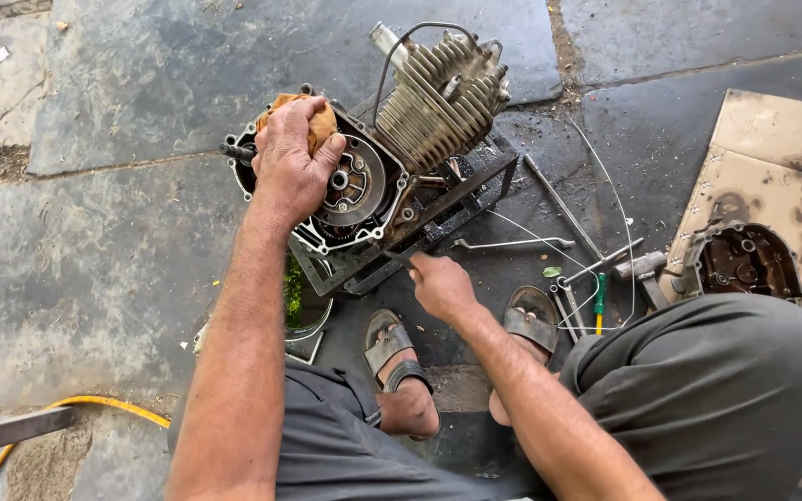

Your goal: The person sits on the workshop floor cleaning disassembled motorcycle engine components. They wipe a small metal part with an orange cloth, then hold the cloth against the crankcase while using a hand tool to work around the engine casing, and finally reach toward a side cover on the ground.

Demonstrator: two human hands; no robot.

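Rag first: an orange-brown wad of cloth, bunched under the left hand, whose fingers are closed over it and press it against the open side of a small motorcycle engine. That looks like wiping around the round clutch assembly with its ring of bolts and dark, oily centre. The right hand sits lower, fingers curled narrowly around what seems a thin dark tool at the edge of the metal frame stand; I cannot make out exactly what it pinches. The engine lies tilted on that stand, its finned grey cylinder pointing up and away, fins dusty and dull, a black cable looping over the top.

Judging by this, the cleaning of the exposed case is the step in hand, and any further move there would call for firm pressure with the cloth while the other hand steadies the stand.

Further out, long steel rods and wrenches lie on the dark stone floor, beside a green-handled screwdriver. The removed side cover rests greasy side up on stained cardboard. A yellow hose curves at lower left, and worn sandals sit under the crouching person.
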